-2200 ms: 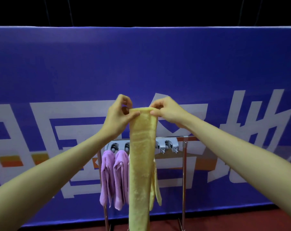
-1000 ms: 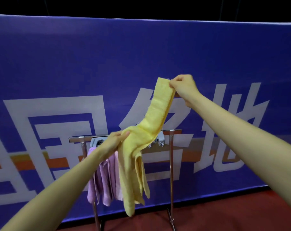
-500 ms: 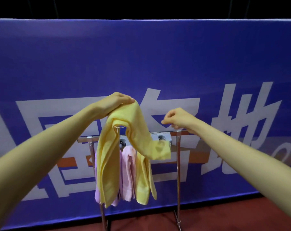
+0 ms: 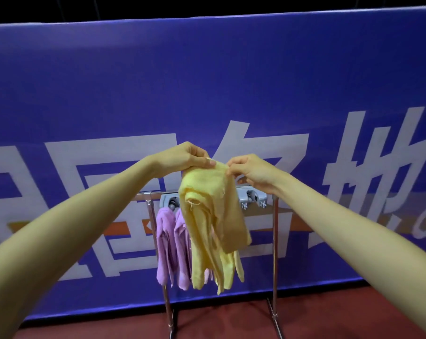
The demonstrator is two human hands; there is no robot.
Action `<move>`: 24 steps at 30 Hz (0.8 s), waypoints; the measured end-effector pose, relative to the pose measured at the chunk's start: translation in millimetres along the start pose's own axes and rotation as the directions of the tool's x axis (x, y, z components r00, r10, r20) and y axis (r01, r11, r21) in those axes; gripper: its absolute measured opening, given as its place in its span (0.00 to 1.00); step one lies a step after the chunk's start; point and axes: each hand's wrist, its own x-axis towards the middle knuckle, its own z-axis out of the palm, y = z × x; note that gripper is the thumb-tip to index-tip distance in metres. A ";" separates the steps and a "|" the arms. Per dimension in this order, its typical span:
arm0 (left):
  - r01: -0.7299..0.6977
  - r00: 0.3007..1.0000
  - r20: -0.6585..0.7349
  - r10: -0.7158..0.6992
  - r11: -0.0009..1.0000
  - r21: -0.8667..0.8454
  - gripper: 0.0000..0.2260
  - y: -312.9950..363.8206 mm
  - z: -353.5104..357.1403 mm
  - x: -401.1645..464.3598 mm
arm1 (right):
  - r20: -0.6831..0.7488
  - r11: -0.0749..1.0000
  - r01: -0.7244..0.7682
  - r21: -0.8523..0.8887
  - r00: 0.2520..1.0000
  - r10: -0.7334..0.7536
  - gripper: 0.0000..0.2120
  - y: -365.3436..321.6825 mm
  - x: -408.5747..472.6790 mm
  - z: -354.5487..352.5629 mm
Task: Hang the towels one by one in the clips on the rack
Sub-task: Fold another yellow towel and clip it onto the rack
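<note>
Both hands are raised in front of the rack, the left hand [image 4: 185,156] and the right hand [image 4: 252,171] each pinching the top fold of a yellow towel [image 4: 212,216] between thumb and curled fingers, so that the bunched cloth hangs down between them. Behind stretches a blue banner [image 4: 207,81] with large white characters, standing on a dark red floor [image 4: 329,311]. Nearer, the metal rack [image 4: 275,241] carries a grey clip bar [image 4: 252,198] across its top rail, and two purple towels [image 4: 168,243] hang from clips at its left end, just left of the held towel. By appearances the task is in mid-run: this towel is being gathered at its top, not yet set in a clip. The next move would seem to call for narrowing the pinched fold, then lowering and pressing it into a free clip on the right, where two roller clips show bare. Hidden by the held cloth is the middle of the clip bar, so how many clips are taken cannot be told; paler yellow cloth showing low behind it may be another hung towel. The rack's feet are cut off at the bottom edge.
</note>
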 end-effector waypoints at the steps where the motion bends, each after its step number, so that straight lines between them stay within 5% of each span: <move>1: 0.010 1.000 0.003 -0.010 1.000 -0.011 0.14 -6.2 1.9 -2.9 | -0.014 1.000 -0.009 0.019 1.000 0.009 0.03 1.3 -0.9 -1.4; 5: 0.052 0.998 0.028 -0.047 0.982 -0.181 0.23 -37.2 18.8 -15.0 | -0.086 0.998 -0.024 0.057 0.996 0.029 0.05 10.9 -4.1 -11.0; 14: 0.028 0.990 0.137 0.017 0.946 -0.323 0.10 -59.0 32.3 -4.1 | -0.038 0.892 -0.208 0.401 0.969 0.244 0.08 46.0 -16.2 -5.8; 19: 0.012 0.984 0.175 0.033 0.968 -0.251 0.19 -66.5 48.0 8.1 | 0.047 0.971 -0.202 0.132 0.979 0.197 0.05 61.5 -25.4 -12.0; 24: 0.000 0.965 0.255 0.055 0.977 -0.212 0.11 -78.4 73.1 25.5 | 0.053 0.973 -0.232 0.002 0.971 0.232 0.07 74.9 -23.1 -31.1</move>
